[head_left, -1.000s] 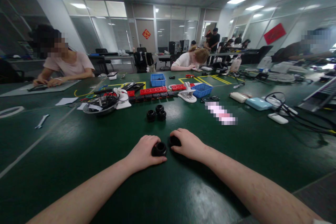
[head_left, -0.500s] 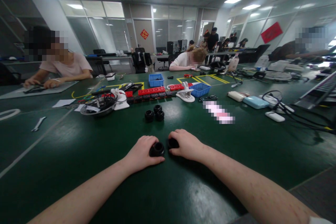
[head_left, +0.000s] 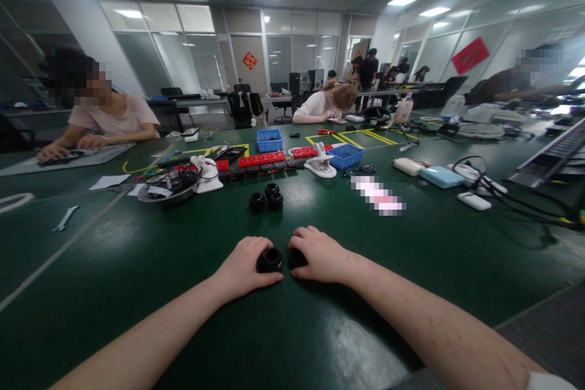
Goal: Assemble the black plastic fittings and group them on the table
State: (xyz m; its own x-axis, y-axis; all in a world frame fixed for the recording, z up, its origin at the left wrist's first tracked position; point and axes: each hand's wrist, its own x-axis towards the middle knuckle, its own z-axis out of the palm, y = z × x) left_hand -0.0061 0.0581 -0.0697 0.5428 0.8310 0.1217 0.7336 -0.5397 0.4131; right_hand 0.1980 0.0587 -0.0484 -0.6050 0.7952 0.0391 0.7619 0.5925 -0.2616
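My left hand [head_left: 244,267] curls around a black round hollow part [head_left: 273,259] on the green table [head_left: 219,335], with the thumb along its near side and the hole facing up towards me. Close by on the right, my right hand [head_left: 320,255] is wrapped over a second black round part [head_left: 297,257], which is mostly covered by the fingers. A narrow gap separates the two parts. Beyond the hands stands a small cluster of three similar black parts [head_left: 274,200], grouped together.
A row of red and black blocks [head_left: 262,160] lies farther back, between a white clamp stand [head_left: 321,164] and a metal bowl [head_left: 167,196] of cables. Two blue bins [head_left: 269,141] stand near it. A wrench [head_left: 66,218] lies left; a light-blue case [head_left: 441,177] and cables lie right. Co-workers sit around.
The whole view has shifted slightly. My right thumb sits a little lower against its black part; both hands otherwise keep their hold.
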